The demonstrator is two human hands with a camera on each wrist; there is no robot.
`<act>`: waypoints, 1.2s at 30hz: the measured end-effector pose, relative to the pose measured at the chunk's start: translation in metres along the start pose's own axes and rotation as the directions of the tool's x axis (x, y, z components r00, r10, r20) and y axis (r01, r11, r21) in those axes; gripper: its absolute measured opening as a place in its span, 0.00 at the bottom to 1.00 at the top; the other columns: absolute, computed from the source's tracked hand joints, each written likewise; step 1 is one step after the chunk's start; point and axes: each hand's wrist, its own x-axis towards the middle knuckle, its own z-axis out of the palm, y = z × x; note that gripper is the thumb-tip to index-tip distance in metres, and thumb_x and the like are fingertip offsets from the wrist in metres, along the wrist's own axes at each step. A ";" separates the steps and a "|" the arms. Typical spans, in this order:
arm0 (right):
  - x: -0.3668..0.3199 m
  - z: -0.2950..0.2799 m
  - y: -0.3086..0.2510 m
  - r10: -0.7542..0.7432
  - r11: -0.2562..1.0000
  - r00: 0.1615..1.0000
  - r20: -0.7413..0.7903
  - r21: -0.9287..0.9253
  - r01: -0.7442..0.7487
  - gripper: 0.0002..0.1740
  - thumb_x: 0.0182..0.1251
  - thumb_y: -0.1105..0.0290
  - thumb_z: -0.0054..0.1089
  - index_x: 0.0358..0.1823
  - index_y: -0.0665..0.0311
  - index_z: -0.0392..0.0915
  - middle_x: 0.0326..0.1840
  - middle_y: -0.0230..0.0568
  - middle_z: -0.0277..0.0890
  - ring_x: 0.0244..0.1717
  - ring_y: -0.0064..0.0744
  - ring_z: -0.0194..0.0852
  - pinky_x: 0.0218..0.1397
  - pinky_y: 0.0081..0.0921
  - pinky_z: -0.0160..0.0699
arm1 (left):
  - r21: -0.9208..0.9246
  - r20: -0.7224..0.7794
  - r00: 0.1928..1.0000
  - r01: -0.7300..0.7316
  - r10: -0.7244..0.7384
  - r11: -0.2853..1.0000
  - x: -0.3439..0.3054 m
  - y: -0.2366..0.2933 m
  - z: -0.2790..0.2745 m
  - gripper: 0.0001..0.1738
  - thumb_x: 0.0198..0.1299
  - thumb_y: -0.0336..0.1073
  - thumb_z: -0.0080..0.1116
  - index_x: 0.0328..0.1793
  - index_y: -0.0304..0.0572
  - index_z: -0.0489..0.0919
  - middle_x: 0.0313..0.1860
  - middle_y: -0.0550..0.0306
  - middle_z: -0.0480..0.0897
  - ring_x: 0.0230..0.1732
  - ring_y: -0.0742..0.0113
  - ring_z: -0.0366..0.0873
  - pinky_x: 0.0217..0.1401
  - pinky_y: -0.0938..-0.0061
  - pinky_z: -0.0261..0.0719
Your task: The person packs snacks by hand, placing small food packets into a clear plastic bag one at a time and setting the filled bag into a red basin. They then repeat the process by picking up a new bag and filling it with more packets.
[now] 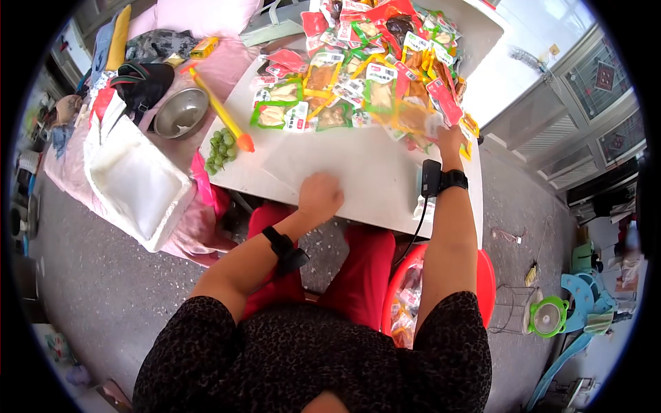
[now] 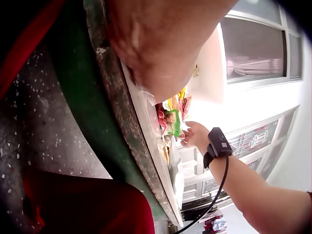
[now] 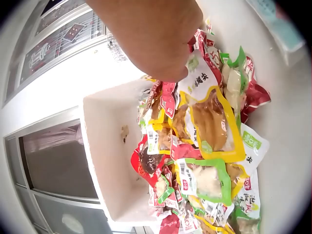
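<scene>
My right hand (image 1: 451,143) is at the right side of the table, by the heap of packaged snacks. Its fingers pinch the white top of a yellow-edged snack packet (image 3: 213,124), which shows brown food through its clear window. That packet is blurred in the head view. My left hand (image 1: 321,196) rests low over the near table edge with its knuckles up and fingers bent under. In the left wrist view the back of the left hand (image 2: 151,48) hides its fingertips, and I cannot tell what they hold. Green-edged packets (image 1: 380,91) lie in the heap.
The heap spills from a white foam box (image 3: 117,161) onto the white table (image 1: 289,162). Green grapes (image 1: 220,149) and a yellow stick (image 1: 217,103) lie at its left. Left of it stand a metal bowl (image 1: 182,113) and another foam box (image 1: 138,182). A red tub (image 1: 485,282) holds packets below.
</scene>
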 end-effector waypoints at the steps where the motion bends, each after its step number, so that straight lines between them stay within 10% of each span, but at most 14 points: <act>1: -0.001 -0.003 -0.011 -0.034 0.993 0.999 -0.026 -0.117 0.030 0.18 0.38 0.66 0.54 0.30 0.74 0.69 0.28 0.59 0.71 0.31 0.50 0.73 0.32 0.34 0.71 | -0.011 -0.009 1.000 -0.008 0.008 1.000 0.000 -0.001 0.001 0.06 0.35 0.33 0.53 0.19 0.42 0.68 0.22 0.54 0.68 0.28 0.53 0.67 0.30 0.61 0.65; 4: -0.006 -0.022 -0.048 0.117 0.992 0.982 0.145 -0.073 -0.107 0.20 0.39 0.65 0.53 0.32 0.74 0.68 0.36 0.61 0.70 0.42 0.52 0.68 0.44 0.36 0.66 | -0.031 -0.030 0.999 -0.027 0.026 0.999 -0.002 -0.003 0.002 0.06 0.35 0.33 0.53 0.18 0.42 0.68 0.22 0.54 0.68 0.29 0.54 0.66 0.30 0.62 0.65; 13: -0.005 0.017 -0.032 -0.055 0.995 0.992 0.110 -0.077 0.064 0.16 0.37 0.66 0.56 0.28 0.71 0.72 0.29 0.54 0.73 0.31 0.46 0.74 0.33 0.34 0.72 | -0.005 -0.059 0.997 -0.046 0.046 0.999 -0.001 0.000 0.000 0.07 0.37 0.35 0.52 0.18 0.42 0.68 0.21 0.54 0.68 0.28 0.54 0.67 0.30 0.62 0.64; 16: -0.009 0.013 -0.038 0.009 0.994 0.963 0.269 0.106 -0.039 0.18 0.39 0.70 0.52 0.34 0.72 0.69 0.34 0.56 0.71 0.38 0.48 0.71 0.36 0.35 0.71 | -0.016 -0.105 0.992 -0.072 0.070 0.997 -0.005 -0.003 0.004 0.07 0.37 0.37 0.52 0.17 0.42 0.69 0.20 0.53 0.69 0.28 0.53 0.67 0.30 0.61 0.64; 20: -0.038 -0.009 -0.045 -0.289 0.786 0.913 0.286 0.615 0.056 0.17 0.44 0.75 0.48 0.40 0.69 0.67 0.35 0.47 0.70 0.36 0.42 0.72 0.32 0.34 0.74 | -0.012 -0.096 0.993 -0.063 0.061 0.998 -0.004 -0.002 0.004 0.06 0.36 0.35 0.53 0.19 0.43 0.69 0.22 0.54 0.68 0.29 0.54 0.67 0.31 0.62 0.65; 25: -0.111 -0.081 -0.089 0.027 0.398 0.841 0.540 0.766 -0.505 0.17 0.49 0.76 0.44 0.44 0.67 0.63 0.38 0.42 0.69 0.36 0.38 0.71 0.31 0.34 0.75 | 0.102 0.127 0.988 0.079 -0.092 0.992 0.003 0.004 -0.002 0.08 0.38 0.38 0.50 0.24 0.43 0.73 0.25 0.52 0.71 0.32 0.54 0.68 0.34 0.61 0.66; 36: -0.232 -0.111 -0.067 0.098 0.180 0.680 0.726 0.659 -0.730 0.15 0.52 0.79 0.39 0.44 0.62 0.64 0.38 0.39 0.70 0.34 0.34 0.72 0.28 0.33 0.77 | 0.122 0.234 0.950 0.181 -0.206 0.976 0.006 0.025 0.000 0.12 0.42 0.39 0.46 0.29 0.42 0.76 0.31 0.49 0.74 0.37 0.53 0.70 0.37 0.61 0.67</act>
